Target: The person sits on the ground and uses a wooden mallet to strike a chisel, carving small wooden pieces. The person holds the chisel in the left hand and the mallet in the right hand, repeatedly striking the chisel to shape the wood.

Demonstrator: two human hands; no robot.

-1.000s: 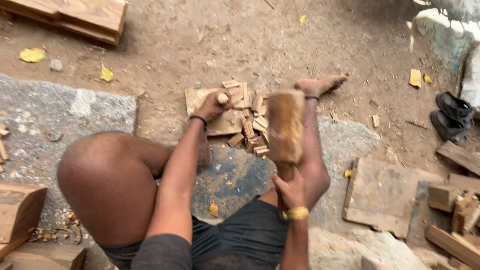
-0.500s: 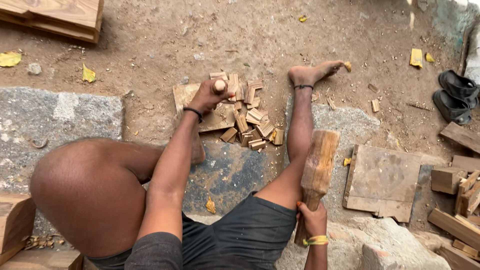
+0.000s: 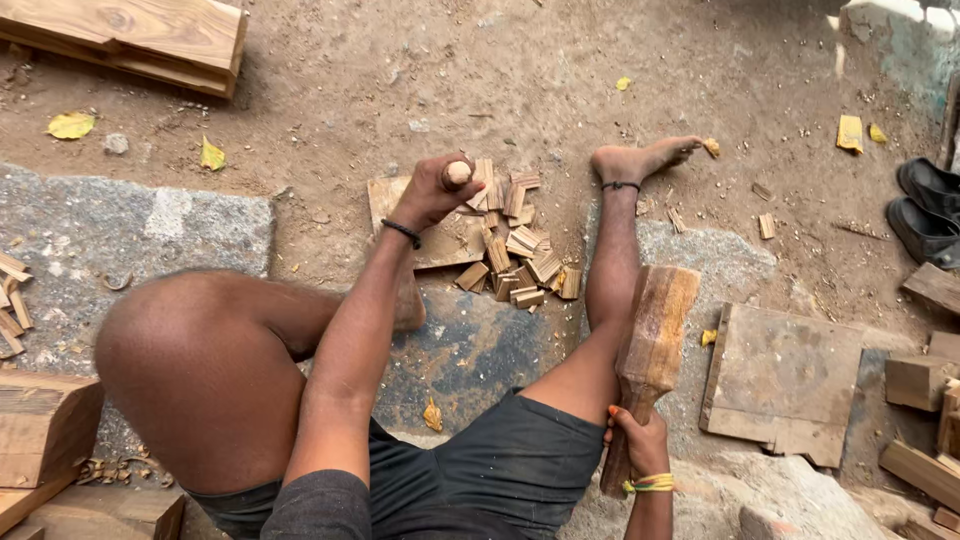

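Left hand: the left hand (image 3: 432, 190) is clenched around a tool with a rounded wooden handle end (image 3: 457, 175), held upright, its lower part hidden by the fist. It is far from the body, at full arm's reach.
Right hand: the right hand (image 3: 640, 440) grasps the thin handle of a wooden mallet (image 3: 655, 340), close to the body at the near right.
Mallet axis: the long axis runs near to far, tilted slightly right; the thick block head is at the far end, and whether it rests on the shin cannot be told.
Work piece: a flat wooden board (image 3: 440, 235) lies on the ground beneath the left hand, with a heap of small split wood pieces (image 3: 520, 250) just right of it.
Key relation: the tool handle end lies far and left of the mallet head, well apart from it. The left hand is already on it; the right hand is the more distant one.
Legs: the right leg extends far between tool and mallet, foot (image 3: 640, 160) on the dirt; the left knee (image 3: 190, 370) is bent at the near left.
Surroundings: a square board (image 3: 785, 380) lies on stone right of the mallet; dark sandals (image 3: 930, 215) sit at the far right.
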